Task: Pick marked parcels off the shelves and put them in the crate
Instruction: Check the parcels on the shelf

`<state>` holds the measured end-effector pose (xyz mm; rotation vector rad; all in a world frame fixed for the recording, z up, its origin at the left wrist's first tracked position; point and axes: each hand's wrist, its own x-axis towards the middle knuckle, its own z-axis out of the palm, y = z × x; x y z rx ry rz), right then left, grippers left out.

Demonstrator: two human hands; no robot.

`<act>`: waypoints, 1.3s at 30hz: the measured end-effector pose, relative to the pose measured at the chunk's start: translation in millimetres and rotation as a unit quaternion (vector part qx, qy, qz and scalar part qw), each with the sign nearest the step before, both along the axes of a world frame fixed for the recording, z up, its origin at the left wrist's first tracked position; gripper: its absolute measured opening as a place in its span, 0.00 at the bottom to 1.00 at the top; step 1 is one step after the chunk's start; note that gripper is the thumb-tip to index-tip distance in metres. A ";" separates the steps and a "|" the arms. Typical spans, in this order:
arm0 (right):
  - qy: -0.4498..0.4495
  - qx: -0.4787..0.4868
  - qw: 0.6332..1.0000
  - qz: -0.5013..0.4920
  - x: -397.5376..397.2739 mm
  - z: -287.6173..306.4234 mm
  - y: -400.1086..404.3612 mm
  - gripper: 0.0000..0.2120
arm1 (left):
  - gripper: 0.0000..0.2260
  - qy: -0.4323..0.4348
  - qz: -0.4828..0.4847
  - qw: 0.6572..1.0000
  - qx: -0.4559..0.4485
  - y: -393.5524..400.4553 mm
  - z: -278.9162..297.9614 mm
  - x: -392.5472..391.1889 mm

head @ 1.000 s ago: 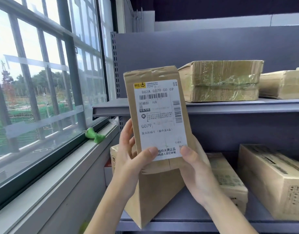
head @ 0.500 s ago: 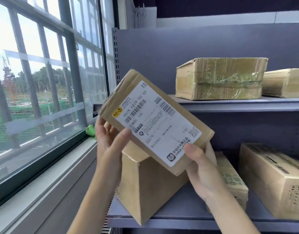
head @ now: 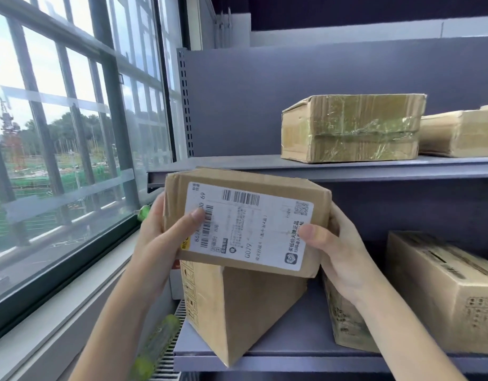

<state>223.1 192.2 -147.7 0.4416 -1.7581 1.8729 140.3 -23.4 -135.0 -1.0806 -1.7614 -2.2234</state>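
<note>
both hands, left hand (head: 160, 243) and right hand (head: 344, 257), are gripping a labelled parcel (head: 245, 224) by its ends, thumbs pressing its label.

My parcel (head: 245, 224) is matt brown cardboard — smooth white paper label (head: 248, 226); the shelf box (head: 350, 127) wears glossy, wrinkled tape.

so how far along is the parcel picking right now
Done: one labelled parcel is off the shelf. In hand: the left hand and right hand grip its two ends, the label facing the camera. Left: putting it in the crate, which is not in view. More boxes sit on the upper shelf and lower shelf; whether any are marked I cannot tell.
</note>
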 end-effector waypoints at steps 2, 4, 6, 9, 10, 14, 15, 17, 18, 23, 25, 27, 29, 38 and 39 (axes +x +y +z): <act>0.013 0.002 1.000 0.010 -1.9 14.0 -0.3 0.39 | 0.27 0.010 0.009 1.000 0.019 0.1 7.7 0.2; 0.033 0.017 0.999 0.019 -5.4 34.9 -0.5 0.35 | 0.23 0.020 0.018 0.999 0.044 -1.0 21.3 -2.7; 0.056 0.035 0.998 0.008 -12.9 58.8 -1.1 0.28 | 0.20 0.044 0.037 0.997 0.049 -1.0 38.1 -6.8; 0.091 0.042 0.994 -0.039 -32.8 85.4 -1.0 0.29 | 0.16 0.078 0.078 0.992 0.056 2.8 58.8 -17.3; 0.099 0.047 0.992 -0.055 -39.5 91.4 -1.9 0.32 | 0.14 0.086 0.087 0.991 0.060 4.5 64.1 -22.2; 0.135 0.114 0.973 -0.149 -61.3 103.9 -5.8 0.30 | 0.14 0.101 0.124 0.986 0.050 12.3 74.3 -44.7; 0.133 0.122 0.970 -0.163 -66.8 104.6 -6.1 0.29 | 0.16 0.102 0.130 0.985 0.045 14.4 74.9 -50.7; 0.119 0.131 0.968 -0.180 -78.2 103.4 -4.8 0.27 | 0.19 0.101 0.139 0.985 0.033 18.0 75.1 -62.2; 0.113 0.136 0.966 -0.188 -82.9 102.7 -3.3 0.27 | 0.21 0.095 0.142 0.985 0.027 19.0 75.6 -68.2; 0.100 0.174 0.951 -0.234 -99.3 101.3 3.1 0.30 | 0.30 0.105 0.172 0.978 -0.048 20.5 79.3 -93.9; 0.091 0.224 0.934 -0.262 -103.6 102.7 6.0 0.35 | 0.40 0.167 0.288 0.933 -0.134 19.6 81.8 -99.3; 0.082 0.329 0.889 -0.308 -107.4 108.0 9.3 0.44 | 0.46 0.265 0.385 0.855 -0.226 18.2 87.9 -100.9; 0.075 0.447 0.820 -0.350 -111.2 117.2 11.7 0.51 | 0.48 0.356 0.410 0.790 -0.286 17.9 99.1 -102.4; 0.021 0.586 0.709 -0.392 -149.1 140.8 7.1 0.45 | 0.38 0.394 0.377 0.705 -0.453 36.9 131.8 -131.8; 0.019 0.587 0.705 -0.397 -153.0 141.2 6.8 0.44 | 0.38 0.390 0.378 0.703 -0.458 38.3 132.4 -136.0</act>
